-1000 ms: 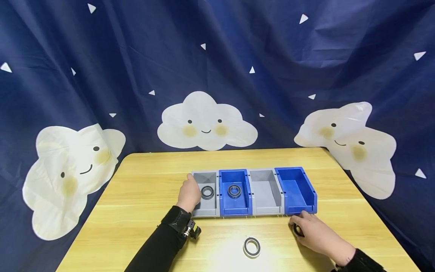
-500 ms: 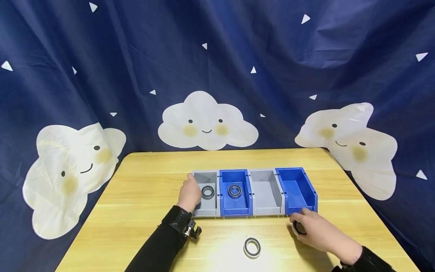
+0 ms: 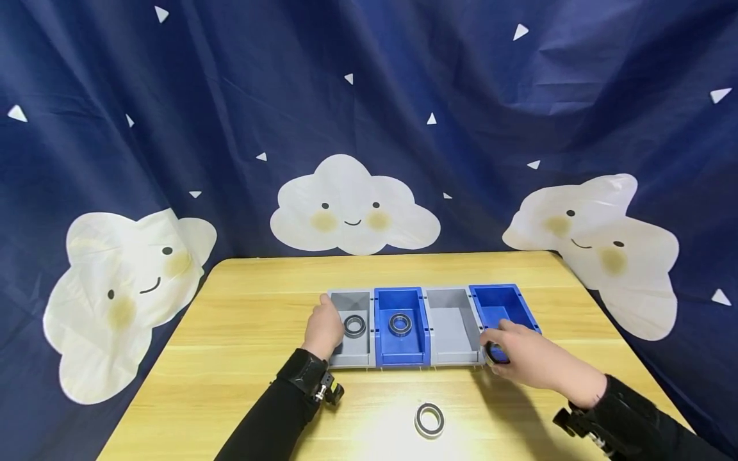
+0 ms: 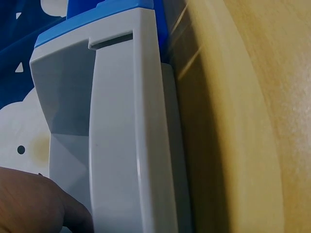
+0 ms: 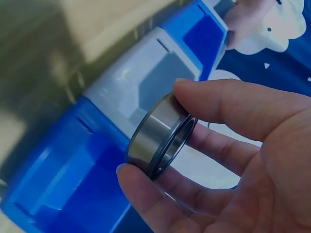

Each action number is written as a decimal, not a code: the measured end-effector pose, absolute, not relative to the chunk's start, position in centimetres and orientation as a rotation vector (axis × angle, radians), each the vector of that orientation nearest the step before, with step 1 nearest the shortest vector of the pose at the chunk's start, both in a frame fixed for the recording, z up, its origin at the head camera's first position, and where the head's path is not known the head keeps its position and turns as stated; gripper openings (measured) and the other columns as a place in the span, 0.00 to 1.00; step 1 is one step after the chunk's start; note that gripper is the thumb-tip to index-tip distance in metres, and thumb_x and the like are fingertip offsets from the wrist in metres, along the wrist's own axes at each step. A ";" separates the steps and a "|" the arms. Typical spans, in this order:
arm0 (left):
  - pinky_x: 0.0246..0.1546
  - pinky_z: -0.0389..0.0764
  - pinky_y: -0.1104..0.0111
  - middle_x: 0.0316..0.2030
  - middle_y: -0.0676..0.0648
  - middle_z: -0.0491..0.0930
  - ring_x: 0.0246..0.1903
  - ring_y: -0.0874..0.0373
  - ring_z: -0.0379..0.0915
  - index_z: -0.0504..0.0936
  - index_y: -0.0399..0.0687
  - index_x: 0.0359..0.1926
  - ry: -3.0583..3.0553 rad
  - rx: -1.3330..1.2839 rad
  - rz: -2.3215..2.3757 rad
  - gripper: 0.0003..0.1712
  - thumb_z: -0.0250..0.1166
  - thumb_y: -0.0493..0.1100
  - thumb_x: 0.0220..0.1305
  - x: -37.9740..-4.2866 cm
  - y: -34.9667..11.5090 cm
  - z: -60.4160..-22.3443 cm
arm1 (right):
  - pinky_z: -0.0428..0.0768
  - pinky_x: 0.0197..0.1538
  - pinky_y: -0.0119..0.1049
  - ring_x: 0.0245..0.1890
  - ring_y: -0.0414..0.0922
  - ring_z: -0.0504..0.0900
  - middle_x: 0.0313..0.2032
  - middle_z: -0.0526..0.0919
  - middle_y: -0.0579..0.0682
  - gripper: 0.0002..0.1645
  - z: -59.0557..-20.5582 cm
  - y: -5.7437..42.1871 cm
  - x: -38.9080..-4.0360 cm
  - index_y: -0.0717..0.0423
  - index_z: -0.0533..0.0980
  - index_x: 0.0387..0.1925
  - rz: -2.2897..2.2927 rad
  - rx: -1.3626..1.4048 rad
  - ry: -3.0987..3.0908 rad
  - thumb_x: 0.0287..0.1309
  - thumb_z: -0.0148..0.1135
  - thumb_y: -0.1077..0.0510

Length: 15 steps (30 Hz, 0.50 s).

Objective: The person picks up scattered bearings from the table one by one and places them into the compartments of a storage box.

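Observation:
My right hand (image 3: 529, 355) pinches a ball bearing (image 5: 156, 132) by its steel outer ring, between thumb and fingers. It is over the front of the rightmost blue bin (image 3: 500, 296), close to the adjoining grey bin (image 3: 451, 347). At the other end of the row, my left hand (image 3: 323, 328) grips the side wall of the leftmost grey bin (image 3: 353, 353); part of its fingers is hidden in the left wrist view behind that bin's front lip (image 4: 116, 136). A bearing (image 3: 354, 326) lies flat in this grey bin, and another bearing (image 3: 400, 324) in the second, blue bin (image 3: 401, 355).
One more bearing (image 3: 429, 420) lies on the wooden table (image 3: 242, 320) in front of the row, in a bright patch of light. The joined bins form a line across the table. Behind the table hangs a dark blue curtain (image 3: 242, 77) with white clouds.
My right hand has lifted the bearing from the table in front of the right blue bin and moved up, forward and slightly left over the bin's front. My left hand stays in place.

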<state>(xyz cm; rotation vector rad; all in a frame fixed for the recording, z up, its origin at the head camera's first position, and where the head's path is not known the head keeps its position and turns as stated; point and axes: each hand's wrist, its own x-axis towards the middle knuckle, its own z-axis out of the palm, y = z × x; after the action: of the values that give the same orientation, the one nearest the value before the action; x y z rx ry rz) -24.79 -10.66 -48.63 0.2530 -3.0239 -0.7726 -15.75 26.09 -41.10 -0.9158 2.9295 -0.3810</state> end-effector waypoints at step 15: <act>0.30 0.80 0.54 0.36 0.33 0.75 0.29 0.44 0.77 0.62 0.29 0.59 -3.017 0.250 -0.770 0.30 0.65 0.29 0.59 -24.9 -10.7 -48.9 | 0.74 0.34 0.37 0.29 0.41 0.68 0.33 0.73 0.47 0.18 -39.6 22.1 -20.4 0.54 0.80 0.44 -0.307 -0.936 2.857 0.50 0.75 0.60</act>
<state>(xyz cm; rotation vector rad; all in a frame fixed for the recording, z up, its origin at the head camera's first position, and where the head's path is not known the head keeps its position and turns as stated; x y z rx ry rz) -24.91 -10.74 -48.93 0.2500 -3.0166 -0.7702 -20.44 22.08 -39.62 -0.9364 2.8568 -0.3070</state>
